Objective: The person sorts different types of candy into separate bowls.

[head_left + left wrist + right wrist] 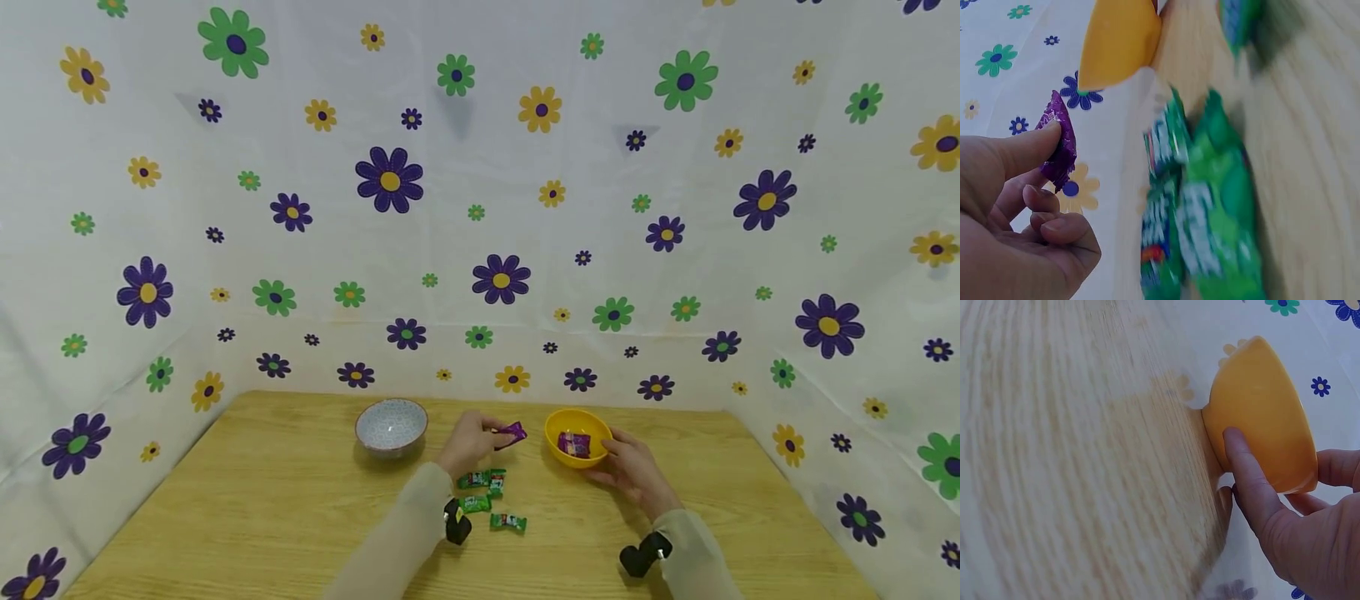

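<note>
My left hand (469,443) pinches a purple-wrapped candy (1060,140) between thumb and fingers, held above the table to the left of the yellow bowl (556,422). In the left wrist view the other fingers are curled under it. Inside that bowl lie purple candies (574,445). From the right, my right hand (637,473) holds the bowl, which stands upright; one digit lies along its outer wall and others are at the rim in the right wrist view. Below the left hand lie several green-wrapped candies (476,503), grouped closely, with one green candy (508,522) nearer the front.
A pale patterned bowl (392,427) with a reddish rim stands at the back left of the wooden table (247,492). Behind and at both sides hangs a white flowered cloth (450,233). Each wrist carries a small black camera.
</note>
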Tool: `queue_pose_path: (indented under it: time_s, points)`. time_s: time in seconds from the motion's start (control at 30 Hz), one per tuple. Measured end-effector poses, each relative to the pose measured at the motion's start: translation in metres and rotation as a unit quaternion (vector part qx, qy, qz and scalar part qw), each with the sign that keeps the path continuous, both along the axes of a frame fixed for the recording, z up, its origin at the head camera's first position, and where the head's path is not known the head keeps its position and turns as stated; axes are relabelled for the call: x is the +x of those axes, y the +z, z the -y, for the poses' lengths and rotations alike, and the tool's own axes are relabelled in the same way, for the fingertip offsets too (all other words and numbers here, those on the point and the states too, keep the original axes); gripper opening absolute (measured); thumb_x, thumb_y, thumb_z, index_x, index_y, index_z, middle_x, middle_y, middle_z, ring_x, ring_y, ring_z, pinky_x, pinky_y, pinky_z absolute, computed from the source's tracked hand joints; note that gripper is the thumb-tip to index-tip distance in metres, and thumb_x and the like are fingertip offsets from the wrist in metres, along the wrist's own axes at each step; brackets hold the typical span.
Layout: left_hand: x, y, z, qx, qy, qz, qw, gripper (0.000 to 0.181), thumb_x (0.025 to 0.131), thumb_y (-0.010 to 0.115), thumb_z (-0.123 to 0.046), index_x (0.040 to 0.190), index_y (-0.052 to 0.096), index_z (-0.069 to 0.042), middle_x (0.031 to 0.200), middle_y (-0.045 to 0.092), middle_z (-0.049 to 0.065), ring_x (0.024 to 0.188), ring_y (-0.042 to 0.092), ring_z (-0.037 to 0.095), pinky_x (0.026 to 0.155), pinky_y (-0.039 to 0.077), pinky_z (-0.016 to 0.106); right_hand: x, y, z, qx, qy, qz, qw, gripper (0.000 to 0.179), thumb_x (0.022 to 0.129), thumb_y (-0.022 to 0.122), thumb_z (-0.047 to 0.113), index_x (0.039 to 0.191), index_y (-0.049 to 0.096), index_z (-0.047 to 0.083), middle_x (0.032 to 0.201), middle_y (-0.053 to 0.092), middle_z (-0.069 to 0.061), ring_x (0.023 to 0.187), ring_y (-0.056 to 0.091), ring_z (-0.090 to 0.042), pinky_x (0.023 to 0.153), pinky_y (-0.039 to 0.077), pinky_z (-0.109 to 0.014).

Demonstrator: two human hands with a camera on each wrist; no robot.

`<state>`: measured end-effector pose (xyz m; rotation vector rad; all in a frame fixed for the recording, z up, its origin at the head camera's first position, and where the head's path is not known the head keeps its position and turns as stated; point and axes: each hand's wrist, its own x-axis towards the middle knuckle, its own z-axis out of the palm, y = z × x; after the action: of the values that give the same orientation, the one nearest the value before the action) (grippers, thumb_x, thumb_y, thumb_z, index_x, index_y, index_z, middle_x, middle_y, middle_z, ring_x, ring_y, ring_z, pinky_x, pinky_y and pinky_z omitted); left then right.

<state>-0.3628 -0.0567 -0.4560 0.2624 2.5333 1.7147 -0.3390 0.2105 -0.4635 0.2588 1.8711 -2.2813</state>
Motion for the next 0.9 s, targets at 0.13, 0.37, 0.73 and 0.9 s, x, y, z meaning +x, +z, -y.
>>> queue_pose_path:
  time_s: [0.13, 0.37, 0.73, 0.9]
  points:
    - [-0.001, 0.003, -0.018, -0.002, 0.013, -0.002, 0.9999, 0.013, 0.079, 0.07, -0.017, 0.089, 0.072, -0.01, 0.089, 0.058, 0.007, 0.073, 0.047, 0.019, 0.055, 0.038, 0.026, 0.0, 0.0, -0.001, -0.002, 0.004, -0.002, 1.0, 0.051, 0.096, 0.038, 0.012, 0.143, 0.019, 0.004, 0.142, 0.022, -0.024, 0.123, 0.032, -0.043, 0.079, 0.049, -0.047]
    - [0.001, 0.009, -0.044, 0.017, -0.001, -0.011, 0.9998, 0.013, 0.078, 0.071, -0.018, 0.087, 0.072, -0.009, 0.08, 0.06, 0.002, 0.069, 0.05, 0.016, 0.055, 0.041, 0.024, 0.0, 0.002, 0.0, -0.005, 0.004, -0.003, 1.0, 0.05, 0.097, 0.037, 0.011, 0.143, 0.02, 0.004, 0.142, 0.023, -0.024, 0.123, 0.032, -0.043, 0.079, 0.049, -0.047]
    - [-0.001, 0.007, -0.075, 0.047, 0.026, 0.007, 0.9986, 0.015, 0.078, 0.071, -0.023, 0.091, 0.072, -0.015, 0.08, 0.057, -0.001, 0.073, 0.046, 0.015, 0.057, 0.037, 0.023, -0.001, -0.004, -0.005, -0.001, 0.008, -0.008, 0.9999, 0.049, 0.097, 0.038, 0.011, 0.143, 0.022, 0.004, 0.141, 0.026, -0.024, 0.123, 0.034, -0.042, 0.08, 0.049, -0.046]
    - [-0.001, 0.008, -0.088, 0.031, 0.014, -0.01, 0.9994, 0.018, 0.078, 0.071, -0.027, 0.093, 0.072, -0.018, 0.08, 0.055, -0.002, 0.075, 0.045, 0.014, 0.058, 0.036, 0.023, -0.001, -0.004, -0.005, -0.004, 0.008, -0.014, 0.9999, 0.049, 0.097, 0.038, 0.011, 0.142, 0.023, 0.003, 0.14, 0.027, -0.025, 0.122, 0.035, -0.042, 0.08, 0.048, -0.046]
